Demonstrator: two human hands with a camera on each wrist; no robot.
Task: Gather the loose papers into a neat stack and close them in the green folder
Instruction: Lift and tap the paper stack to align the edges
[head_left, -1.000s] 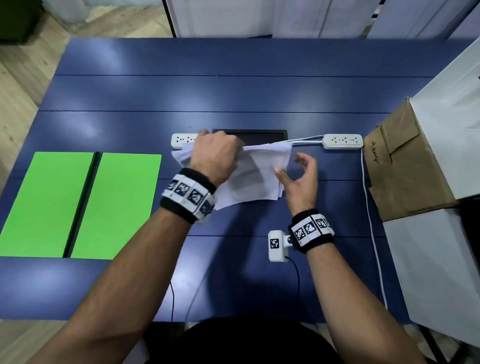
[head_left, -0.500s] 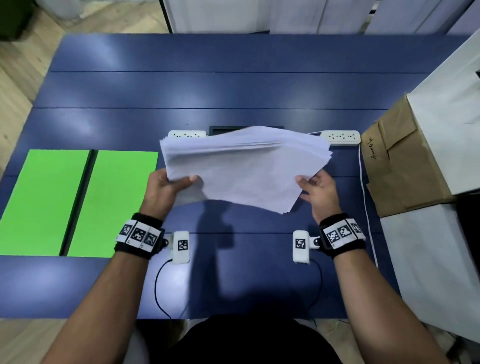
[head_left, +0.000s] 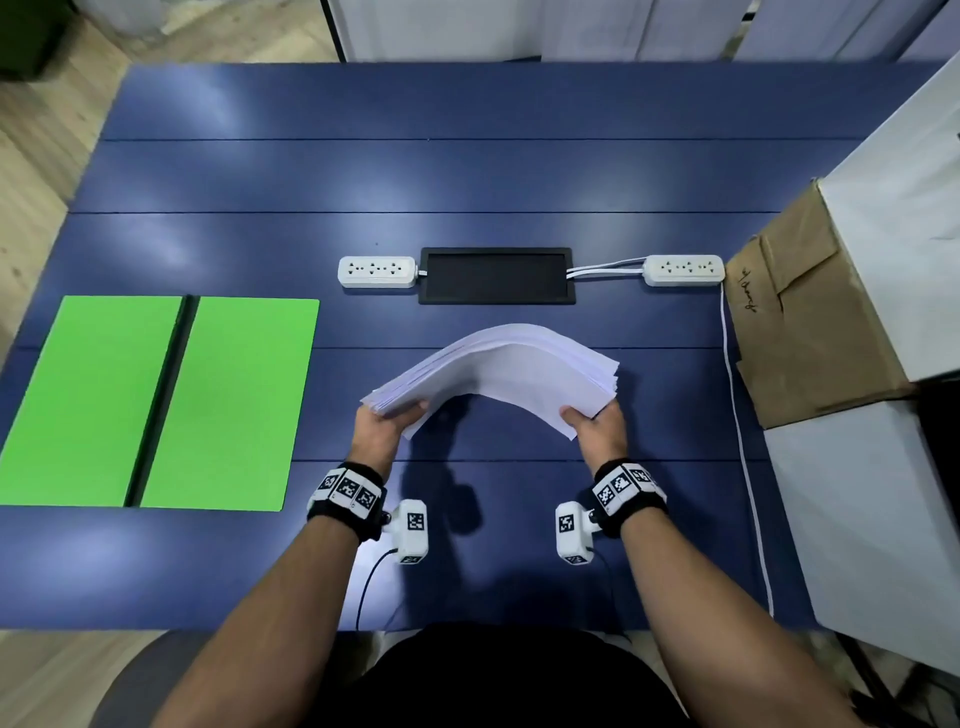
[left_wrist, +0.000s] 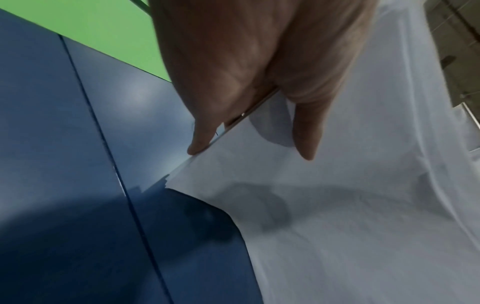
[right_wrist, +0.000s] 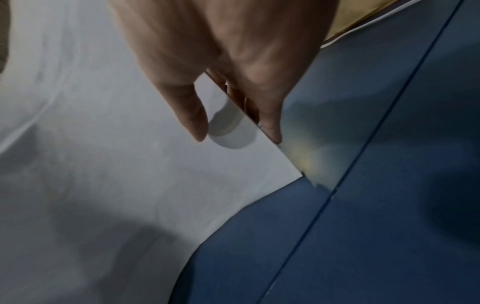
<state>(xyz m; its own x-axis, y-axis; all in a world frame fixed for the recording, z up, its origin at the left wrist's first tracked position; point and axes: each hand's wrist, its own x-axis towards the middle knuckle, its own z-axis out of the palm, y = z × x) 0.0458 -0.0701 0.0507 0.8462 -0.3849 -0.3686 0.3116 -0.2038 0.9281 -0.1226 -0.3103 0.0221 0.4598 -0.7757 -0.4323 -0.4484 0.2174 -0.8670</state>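
1. The left hand (head_left: 382, 427) is gripping the left end of the papers (head_left: 498, 371), thumb on top and fingers curled beneath. In the left wrist view the hand (left_wrist: 249, 67) is pinching the edge of the sheets (left_wrist: 350, 205), with one finger lying along that edge.
2. The right hand (head_left: 597, 428) is gripping the right end the same way. In the right wrist view the hand (right_wrist: 223, 57) is closing on the papers' (right_wrist: 116, 164) edge, thumb pressing the top sheet.
3. The papers are arching upward between the two hands, bowed in the middle, their ends lower. They are hanging above the table (head_left: 467, 176), near its front centre, throwing a shadow on the blue surface below.
4. The sheet edges are looking roughly aligned, slightly fanned at the left end.
5. The folder (head_left: 156, 400) is lying open and flat at about 9 o'clock from the papers, well apart from them, its dark spine running between two green panels.
6. At 12 o'clock from the papers a black panel (head_left: 496, 275) is sitting in the table, with a power strip (head_left: 376, 271) on its left and another strip (head_left: 683, 269) on its right.
7. At about 2 o'clock a brown box (head_left: 800, 322) is standing at the table's right edge, a white cable (head_left: 737, 415) trailing down beside it.
8. Both wrists are wearing marker bands (head_left: 348, 491).
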